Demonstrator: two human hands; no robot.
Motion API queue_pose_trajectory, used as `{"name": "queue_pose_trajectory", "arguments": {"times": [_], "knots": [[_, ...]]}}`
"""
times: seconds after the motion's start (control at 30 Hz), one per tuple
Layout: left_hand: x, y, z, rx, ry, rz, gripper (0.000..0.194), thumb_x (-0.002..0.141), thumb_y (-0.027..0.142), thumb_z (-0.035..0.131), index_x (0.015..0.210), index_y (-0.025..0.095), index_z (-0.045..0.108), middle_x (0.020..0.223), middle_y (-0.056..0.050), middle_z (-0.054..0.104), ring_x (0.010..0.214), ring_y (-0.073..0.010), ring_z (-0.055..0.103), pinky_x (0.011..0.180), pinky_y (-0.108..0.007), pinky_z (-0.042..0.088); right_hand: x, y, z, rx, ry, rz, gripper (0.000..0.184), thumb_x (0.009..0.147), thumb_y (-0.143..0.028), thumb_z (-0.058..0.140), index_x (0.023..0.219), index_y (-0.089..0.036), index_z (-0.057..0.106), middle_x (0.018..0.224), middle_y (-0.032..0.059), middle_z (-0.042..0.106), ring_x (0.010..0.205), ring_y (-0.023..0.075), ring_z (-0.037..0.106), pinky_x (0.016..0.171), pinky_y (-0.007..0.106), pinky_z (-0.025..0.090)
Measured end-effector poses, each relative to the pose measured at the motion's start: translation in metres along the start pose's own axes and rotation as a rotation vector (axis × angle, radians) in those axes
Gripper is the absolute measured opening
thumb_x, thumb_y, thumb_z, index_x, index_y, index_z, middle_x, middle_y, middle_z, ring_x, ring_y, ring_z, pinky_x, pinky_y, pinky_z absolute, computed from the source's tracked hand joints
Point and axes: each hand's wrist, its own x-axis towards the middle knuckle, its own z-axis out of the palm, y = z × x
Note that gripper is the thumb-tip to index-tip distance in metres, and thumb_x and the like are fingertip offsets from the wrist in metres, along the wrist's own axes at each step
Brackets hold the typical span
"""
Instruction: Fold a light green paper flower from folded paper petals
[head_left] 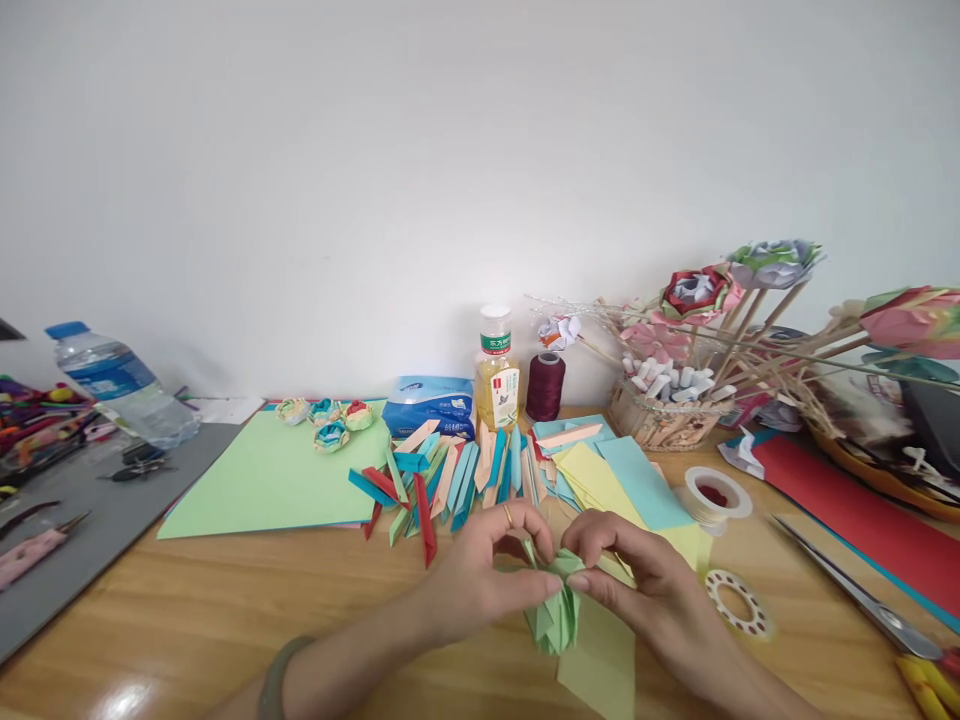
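While the left hand (491,565) and right hand (637,575) pinch pleated green paper (553,622), seemingly unfinished, four rosettes (331,436) look complete. Folded strips (424,520) lie loose, apparently unused.

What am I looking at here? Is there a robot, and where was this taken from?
There is no robot, only a person working bare-handed. The one picture comes from a camera worn on that person's head, looking forward and down. The left hand and right hand together hold a folded green paper piece above a wooden table. Beyond them lie folded paper strips, with a tissue pack, a bottle and a dark red thread spool behind. A light green sheet lies to the left; to the right are scissors and a basket.
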Motion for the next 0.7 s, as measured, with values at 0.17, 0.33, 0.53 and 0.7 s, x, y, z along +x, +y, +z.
{"name": "queue_pose_trajectory", "arguments": {"times": [0.17,0.33,0.53,0.7], "knots": [[0.005,-0.005,0.000,-0.108,0.007,-0.205,0.030,0.056,0.036,0.075,0.065,0.015,0.056,0.060,0.002,0.051,0.056,-0.0094,0.046,0.054,-0.021,0.036,0.003,0.001,0.000,0.146,-0.003,0.185,0.023,0.077,-0.037,0.063,0.069,-0.020,0.050,0.067,-0.0020,0.054,0.064,0.0130,0.052,0.059,0.025,0.045],[0.009,-0.004,0.001,-0.208,0.121,-0.233,0.033,0.047,0.034,0.081,0.058,0.013,0.058,0.061,0.001,0.057,0.057,-0.0092,0.049,0.057,-0.022,0.038,0.009,0.008,-0.002,0.387,-0.098,0.359,0.026,0.070,-0.039,0.069,0.076,-0.018,0.055,0.067,-0.0019,0.054,0.061,0.0118,0.051,0.057,0.024,0.042],[0.010,-0.005,0.001,-0.191,0.160,-0.261,0.028,0.044,0.031,0.081,0.057,0.014,0.064,0.059,0.001,0.060,0.055,-0.0095,0.050,0.057,-0.023,0.038,0.011,0.013,-0.002,0.384,-0.080,0.410,0.028,0.064,-0.038,0.072,0.068,-0.017,0.054,0.062,-0.0043,0.050,0.055,0.0098,0.047,0.054,0.023,0.038],[0.010,-0.005,0.001,-0.152,0.192,-0.265,0.025,0.046,0.032,0.081,0.056,0.015,0.067,0.057,0.001,0.061,0.055,-0.0104,0.051,0.058,-0.024,0.040,0.010,0.016,-0.001,0.356,-0.062,0.420,0.030,0.064,-0.040,0.072,0.066,-0.017,0.054,0.062,-0.0030,0.050,0.056,0.0103,0.046,0.054,0.023,0.038]]}}
